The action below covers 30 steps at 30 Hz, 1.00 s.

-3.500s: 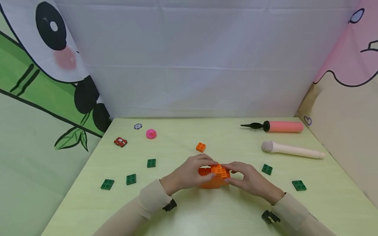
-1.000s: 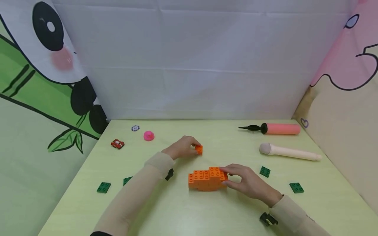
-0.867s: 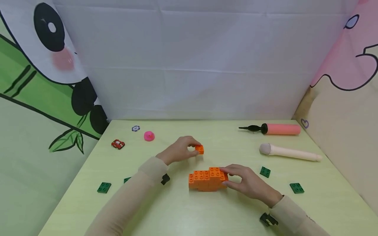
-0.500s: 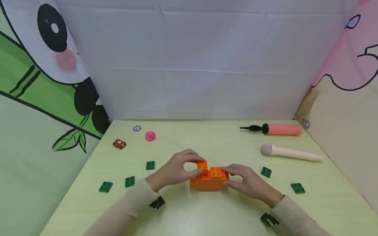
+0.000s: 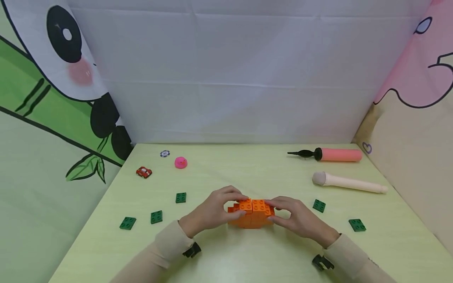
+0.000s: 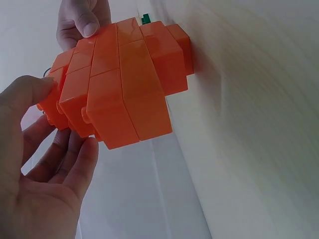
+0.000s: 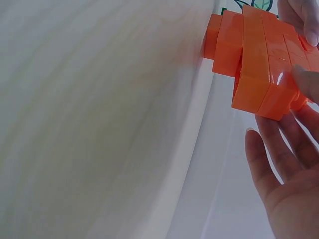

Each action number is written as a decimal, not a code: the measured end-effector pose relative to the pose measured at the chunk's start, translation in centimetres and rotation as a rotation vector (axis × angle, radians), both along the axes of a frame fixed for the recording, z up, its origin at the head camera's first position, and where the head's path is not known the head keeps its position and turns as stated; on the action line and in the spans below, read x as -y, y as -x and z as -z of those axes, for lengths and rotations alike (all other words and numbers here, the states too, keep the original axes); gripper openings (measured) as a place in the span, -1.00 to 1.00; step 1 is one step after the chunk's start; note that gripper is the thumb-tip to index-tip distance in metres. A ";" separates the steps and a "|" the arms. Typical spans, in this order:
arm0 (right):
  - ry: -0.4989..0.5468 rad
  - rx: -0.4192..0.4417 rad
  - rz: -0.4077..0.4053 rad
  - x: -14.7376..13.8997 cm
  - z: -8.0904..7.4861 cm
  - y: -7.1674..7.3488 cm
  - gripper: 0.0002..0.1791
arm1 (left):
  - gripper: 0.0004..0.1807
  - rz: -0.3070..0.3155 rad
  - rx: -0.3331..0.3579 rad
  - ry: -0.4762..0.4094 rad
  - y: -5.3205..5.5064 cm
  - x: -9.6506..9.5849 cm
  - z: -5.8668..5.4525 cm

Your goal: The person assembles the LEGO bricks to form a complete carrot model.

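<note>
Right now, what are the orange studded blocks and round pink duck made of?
The orange studded blocks look like hard, glossy plastic: crisp edges, shiny faces. The round pink duck has smooth curves, maybe rubber or plastic; too small to tell.

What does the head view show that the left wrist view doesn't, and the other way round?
Only the head view shows the red toy car, pink toy duck, poker chip, hand pump and microphone.

Only the left wrist view shows the palm side of the left grip.

Both share that grip, the right grip, the orange brick build and the pale tabletop.
</note>
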State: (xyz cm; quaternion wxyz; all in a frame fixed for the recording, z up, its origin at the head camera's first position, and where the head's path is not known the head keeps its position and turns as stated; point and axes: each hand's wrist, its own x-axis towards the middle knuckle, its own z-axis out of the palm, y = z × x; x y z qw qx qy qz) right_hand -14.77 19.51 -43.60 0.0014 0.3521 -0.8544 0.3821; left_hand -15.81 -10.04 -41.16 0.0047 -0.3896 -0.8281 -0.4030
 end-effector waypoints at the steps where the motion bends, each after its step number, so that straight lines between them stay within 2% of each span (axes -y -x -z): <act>1: -0.001 -0.002 -0.001 0.0 0.0 0.0 -0.46 | -0.64 -0.003 0.003 0.006 0.0 0.0 0.0; 9: 0.002 -0.010 -0.003 0.0 0.0 0.0 -0.48 | -0.64 -0.004 -0.011 0.069 0.0 -0.2 -0.7; 14: 0.000 -0.005 -0.001 0.0 0.0 0.0 -0.48 | -0.63 -0.009 0.012 0.112 0.0 -0.3 -1.1; 22: 0.007 0.010 0.001 -0.1 0.0 0.0 -0.48 | -0.63 -0.010 -0.004 0.104 -0.1 -0.3 -0.7; 25: 0.005 0.002 0.006 -0.2 0.1 0.0 -0.48 | -0.57 -0.015 -0.021 0.110 -0.2 -0.1 -0.5; 27: -0.002 -0.004 0.011 -0.2 0.2 0.0 -0.48 | -0.50 -0.047 -0.030 0.132 -0.4 0.6 -0.4; 30: -0.011 -0.009 0.009 -0.1 0.2 0.1 -0.48 | -0.42 -0.150 -0.046 0.178 -0.9 2.9 -0.2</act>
